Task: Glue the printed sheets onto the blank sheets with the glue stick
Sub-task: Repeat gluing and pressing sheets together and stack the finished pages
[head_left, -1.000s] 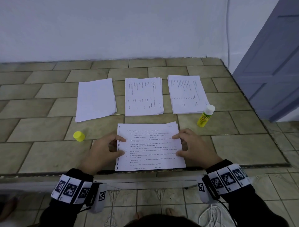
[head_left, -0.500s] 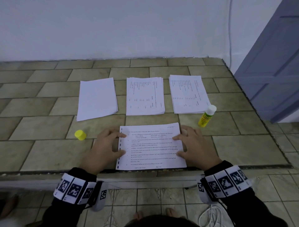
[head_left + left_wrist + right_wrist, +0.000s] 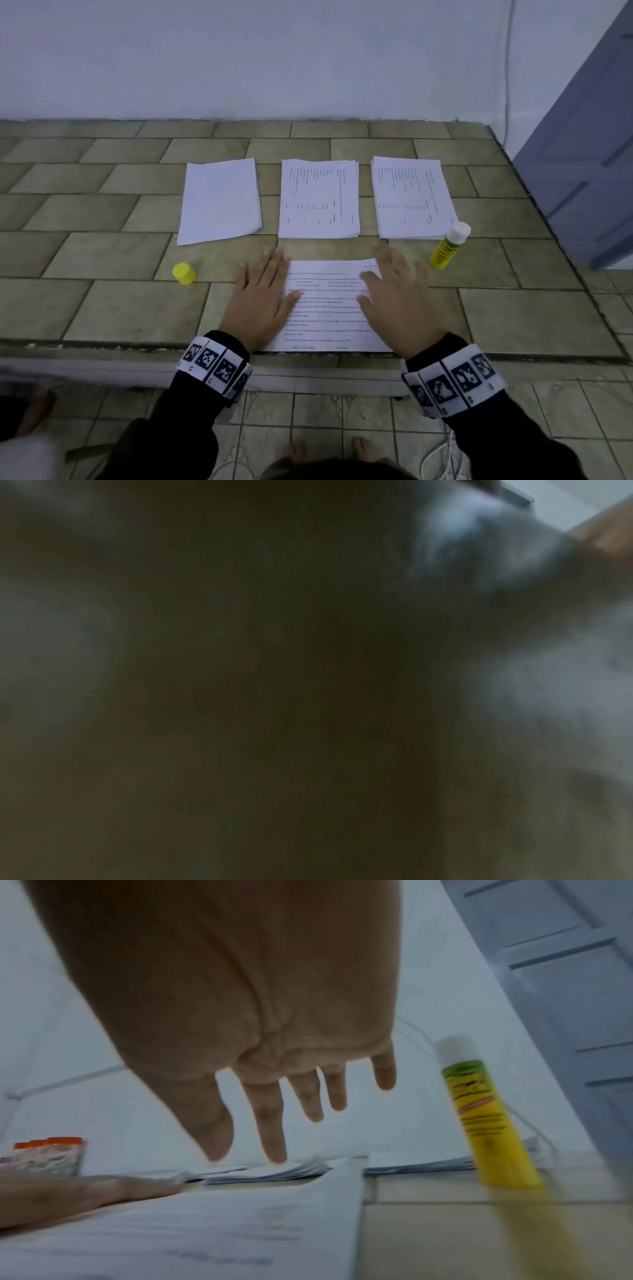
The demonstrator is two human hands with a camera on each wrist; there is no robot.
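Both hands flat, fingers spread: left hand (image 3: 262,301) presses sheet (image 3: 329,305) at its left edge, right hand (image 3: 399,301) its right. Glue stick (image 3: 448,246) upright beyond sheet's right corner, nearer right hand; cap (image 3: 184,273) left.

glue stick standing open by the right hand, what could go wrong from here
1. The uncapped glue stick stands upright just off the right hand; a sweep that way might topple it onto the right printed stack.
2. Its yellow cap lies apart, beyond the left hand, so the glue may dry.
3. The printed sheet lies close to the counter's front edge; uneven pressing could slide it off.
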